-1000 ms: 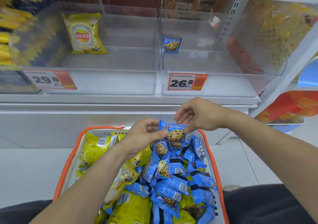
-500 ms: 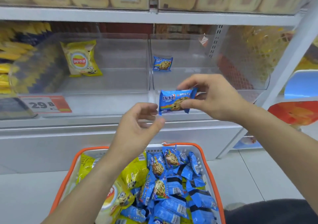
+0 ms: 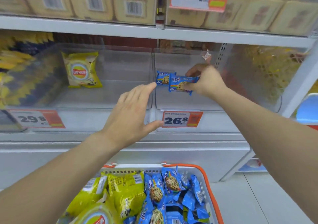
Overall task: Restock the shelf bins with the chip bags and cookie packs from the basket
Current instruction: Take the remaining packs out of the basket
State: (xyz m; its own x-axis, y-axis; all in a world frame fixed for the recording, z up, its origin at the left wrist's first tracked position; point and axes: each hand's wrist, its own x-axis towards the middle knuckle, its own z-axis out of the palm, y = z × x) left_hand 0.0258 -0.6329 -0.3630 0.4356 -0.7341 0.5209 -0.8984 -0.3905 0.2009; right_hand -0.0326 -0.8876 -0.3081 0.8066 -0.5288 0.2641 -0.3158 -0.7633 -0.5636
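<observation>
Nearest the viewer, an orange-rimmed basket point(image 3: 217, 204) sits low in the scene, packed with yellow chip bags point(image 3: 126, 192) on its left and blue cookie packs point(image 3: 172, 186) on its right.

Above it, the left hand point(image 3: 130, 113) reaches toward the shelf with fingers straight and spread, holding nothing; its fingertips point at the divider between two clear bins.

Farther in, the right hand point(image 3: 206, 82) pinches a blue cookie pack point(image 3: 180, 85) by its right end, thumb on top and fingers beneath. The pack sticks out leftward from that grip, lying flat, inside the right bin point(image 3: 223, 120) above its floor.

Just behind it, one cookie pack point(image 3: 162, 78) stands at the bin's far left. The left bin point(image 3: 103, 120) holds one upright chip bag point(image 3: 81, 69).

The pack looks light, its wrapper thin and slick, and the cookie inside likely brittle. Holding the crimped end or the flat faces gently seems safest.
</observation>
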